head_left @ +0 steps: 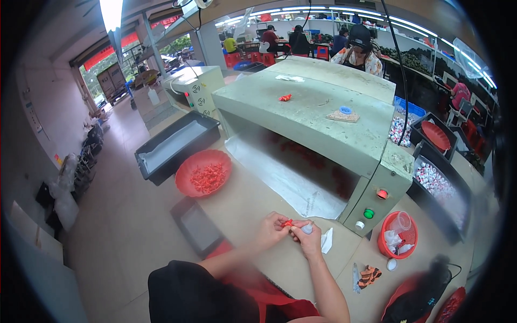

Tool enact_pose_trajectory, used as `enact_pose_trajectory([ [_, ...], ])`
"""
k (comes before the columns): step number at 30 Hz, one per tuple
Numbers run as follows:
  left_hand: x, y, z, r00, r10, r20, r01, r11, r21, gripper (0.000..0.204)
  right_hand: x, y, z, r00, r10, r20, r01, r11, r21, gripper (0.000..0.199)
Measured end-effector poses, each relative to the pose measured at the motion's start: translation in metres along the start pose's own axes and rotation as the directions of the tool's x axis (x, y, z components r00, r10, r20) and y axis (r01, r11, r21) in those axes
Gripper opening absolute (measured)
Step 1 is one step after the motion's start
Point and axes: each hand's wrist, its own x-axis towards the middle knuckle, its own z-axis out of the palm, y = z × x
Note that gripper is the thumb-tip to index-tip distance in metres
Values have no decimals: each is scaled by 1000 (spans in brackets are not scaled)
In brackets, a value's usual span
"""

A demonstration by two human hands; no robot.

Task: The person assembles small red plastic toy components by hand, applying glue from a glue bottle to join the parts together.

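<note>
Both hands meet in front of the pale green machine, over the tabletop. My left hand (273,225) is closed, its fingertips pinching a small red piece (288,223) whose exact shape is too small to make out. My right hand (308,240) is closed around a small translucent bottle (307,229), its fingertips beside the red piece. Whether the bottle's tip touches the piece cannot be seen. A crumpled white tissue (327,240) lies just right of my right hand. To the left, a red bowl (184,180) holds many similar small red pieces (209,178).
The machine (301,102) has a wide opening with a white sheet (269,172) running out. Black trays (177,141) stand left; a dark bin of small white parts (431,180) stands right. A red basket (383,242), striped cloth (369,276) and black cap (417,301) lie nearer. Another person (360,51) is behind the machine.
</note>
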Motion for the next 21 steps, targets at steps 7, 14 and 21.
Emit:
enact_pose_trajectory([
  [7,5,5,-7,999,6,42,-5,999,-42,21,4,-4,7,1000,-17,-25,18,999,47,11],
  [14,14,-6,-2,990,-80,115,81,997,-3,28,29,40,3,968,-251,-29,241,952,-189,23],
  [21,10,-19,-2,994,-46,101,61,987,-146,37,40,40,9,967,-231,-109,222,971,-83,23],
])
